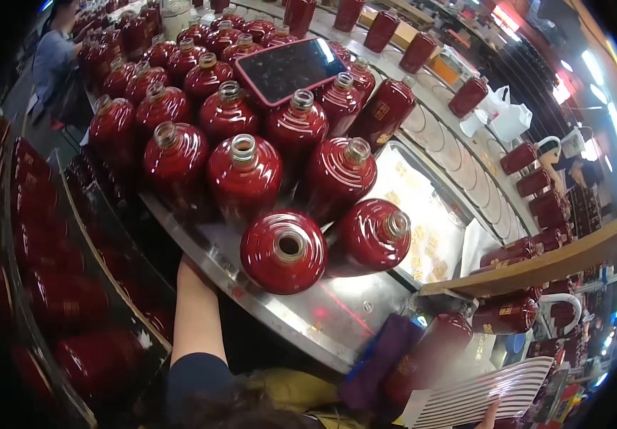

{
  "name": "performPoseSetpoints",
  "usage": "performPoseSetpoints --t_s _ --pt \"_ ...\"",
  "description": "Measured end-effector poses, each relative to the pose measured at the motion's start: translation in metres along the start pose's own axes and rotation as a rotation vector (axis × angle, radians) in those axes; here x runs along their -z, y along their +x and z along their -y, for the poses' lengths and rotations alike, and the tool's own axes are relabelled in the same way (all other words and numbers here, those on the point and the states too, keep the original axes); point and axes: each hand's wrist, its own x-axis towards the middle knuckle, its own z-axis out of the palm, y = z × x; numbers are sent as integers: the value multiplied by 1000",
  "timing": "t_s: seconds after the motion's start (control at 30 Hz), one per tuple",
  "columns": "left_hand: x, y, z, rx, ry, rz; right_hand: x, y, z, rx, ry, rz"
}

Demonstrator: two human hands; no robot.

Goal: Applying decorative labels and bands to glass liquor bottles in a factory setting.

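Note:
My left forearm (198, 314), in a dark sleeve, reaches up to the metal table edge (280, 318), and its hand is hidden beyond that edge. At the lower right my right hand (491, 413) is closed on a sheet with white and dark stripes (480, 393); only part of its fingers shows. A blurred red bottle (441, 343) stands just behind the sheet, beside a purple cloth (380, 365). Closest to my left arm on the table is an open-necked red glass bottle (284, 261), with another red bottle (371, 239) to its right.
Several uncapped red bottles (244, 171) crowd the table, with a phone in a pink frame (290, 70) lying over them. A tray with gold-marked sheets (412, 207) sits to the right, beside a curved conveyor (458, 154). Bottle racks (58, 286) line the left; another person (58, 57) stands far left.

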Motion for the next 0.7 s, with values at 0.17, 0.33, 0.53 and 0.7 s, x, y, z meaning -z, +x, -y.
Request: performPoseSetpoints --t_s 0.17,0.33,0.53,0.7 --pt "-9 9 -3 3 -10 0 -15 -7 -5 14 -31 -77" --pt "-11 14 -6 13 -20 10 -38 -15 -4 -75 5 -98" --pt "-8 18 -6 35 -41 8 -47 -17 -8 -122 38 -73" --pt "-3 16 -6 42 -58 6 -47 -18 -13 -149 56 -53"
